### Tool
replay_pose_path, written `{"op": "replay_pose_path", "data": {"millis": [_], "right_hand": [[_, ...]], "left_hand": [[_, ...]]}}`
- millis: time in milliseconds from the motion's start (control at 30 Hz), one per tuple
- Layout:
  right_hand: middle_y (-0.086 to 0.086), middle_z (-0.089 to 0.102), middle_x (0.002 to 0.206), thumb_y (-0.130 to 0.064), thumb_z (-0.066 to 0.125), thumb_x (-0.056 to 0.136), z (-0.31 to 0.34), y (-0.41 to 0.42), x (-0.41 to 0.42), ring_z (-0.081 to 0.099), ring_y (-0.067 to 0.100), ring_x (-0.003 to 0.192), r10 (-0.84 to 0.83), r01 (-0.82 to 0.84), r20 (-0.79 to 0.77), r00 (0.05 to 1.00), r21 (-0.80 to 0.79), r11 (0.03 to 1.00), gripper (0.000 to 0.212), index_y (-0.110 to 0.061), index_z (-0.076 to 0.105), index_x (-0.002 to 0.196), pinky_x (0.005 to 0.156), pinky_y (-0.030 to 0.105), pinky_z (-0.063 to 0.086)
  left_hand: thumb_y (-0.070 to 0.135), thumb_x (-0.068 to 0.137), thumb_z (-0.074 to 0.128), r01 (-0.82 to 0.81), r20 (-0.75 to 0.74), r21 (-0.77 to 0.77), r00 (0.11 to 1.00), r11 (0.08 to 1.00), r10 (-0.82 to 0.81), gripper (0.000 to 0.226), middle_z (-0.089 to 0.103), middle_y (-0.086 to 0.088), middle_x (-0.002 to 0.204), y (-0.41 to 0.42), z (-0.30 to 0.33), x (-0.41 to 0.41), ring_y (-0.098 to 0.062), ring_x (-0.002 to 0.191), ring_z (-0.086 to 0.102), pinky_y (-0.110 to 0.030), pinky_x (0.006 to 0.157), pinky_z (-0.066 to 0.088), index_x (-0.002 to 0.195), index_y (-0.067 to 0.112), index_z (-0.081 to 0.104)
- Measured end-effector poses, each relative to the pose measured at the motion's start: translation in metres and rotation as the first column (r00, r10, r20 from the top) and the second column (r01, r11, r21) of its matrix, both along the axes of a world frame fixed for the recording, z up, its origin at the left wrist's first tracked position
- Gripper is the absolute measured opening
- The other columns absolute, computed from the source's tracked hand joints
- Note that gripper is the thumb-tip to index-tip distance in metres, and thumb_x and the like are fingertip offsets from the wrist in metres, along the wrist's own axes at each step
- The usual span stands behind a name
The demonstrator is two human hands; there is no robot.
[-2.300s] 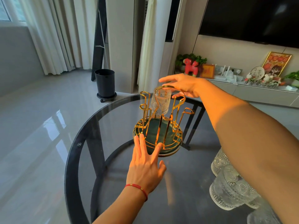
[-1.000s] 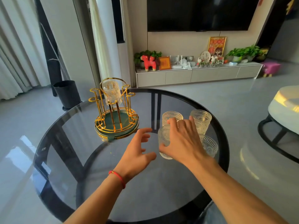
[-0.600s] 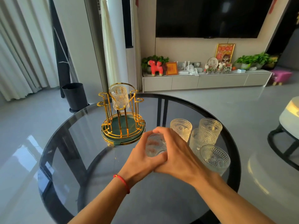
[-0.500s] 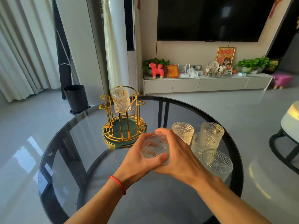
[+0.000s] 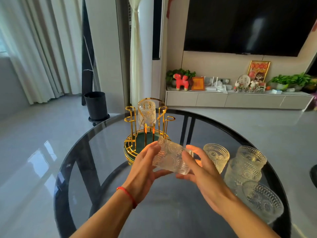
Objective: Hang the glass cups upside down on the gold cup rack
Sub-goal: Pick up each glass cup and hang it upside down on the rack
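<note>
Since half a second ago, the held glass cup [image 5: 172, 158] has turned from facing the camera to lying on its side, lifted closer to the rack. Left hand [image 5: 145, 166] grips its left end, right hand [image 5: 199, 170] its right end, so it sits between both palms above the round glass worktop [image 5: 96, 152]. To the right stand four more glass cups [image 5: 243, 170], grouped close together. Just beyond the hands is the gold cup rack [image 5: 145, 134], one cup [image 5: 146, 113] already hanging upside down on it.
</note>
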State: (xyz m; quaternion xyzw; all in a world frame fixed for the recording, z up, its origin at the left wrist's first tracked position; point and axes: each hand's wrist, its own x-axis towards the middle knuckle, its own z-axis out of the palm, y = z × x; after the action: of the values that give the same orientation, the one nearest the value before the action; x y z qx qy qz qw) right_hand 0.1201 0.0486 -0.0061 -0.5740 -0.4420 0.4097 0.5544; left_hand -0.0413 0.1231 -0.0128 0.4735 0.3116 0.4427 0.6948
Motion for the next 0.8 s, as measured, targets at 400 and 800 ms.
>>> {"op": "replay_pose_path", "data": {"millis": [400,800], "right_hand": [[-0.004,0.064,0.136,-0.054,0.073,0.088,0.119,0.047,-0.008,0.066,0.012,0.117,-0.308,0.137,0.310,0.899,0.468,0.873,0.057,-0.035,0.057,0.139,0.087,0.041,0.062],[0.005,0.059,0.148,-0.045,0.072,0.088,0.163,0.207,-0.085,0.051,0.026,0.138,-0.239,0.000,0.654,0.718,0.344,0.939,0.062,-0.025,0.057,0.145,0.111,0.045,0.046]], "left_hand": [[0.049,0.080,0.069,0.219,-0.810,0.523,0.428,0.823,0.401,0.077,0.011,-0.004,0.166,0.024,-0.050,-0.026,-0.024,0.151,0.004,-0.051,0.119,0.023,0.148,0.044,0.035],[0.080,0.076,0.026,0.379,-0.825,0.558,0.161,0.738,0.542,0.090,-0.012,-0.002,0.166,0.038,-0.084,-0.034,-0.022,0.150,-0.019,-0.058,0.120,0.001,0.152,0.047,-0.008]]}}
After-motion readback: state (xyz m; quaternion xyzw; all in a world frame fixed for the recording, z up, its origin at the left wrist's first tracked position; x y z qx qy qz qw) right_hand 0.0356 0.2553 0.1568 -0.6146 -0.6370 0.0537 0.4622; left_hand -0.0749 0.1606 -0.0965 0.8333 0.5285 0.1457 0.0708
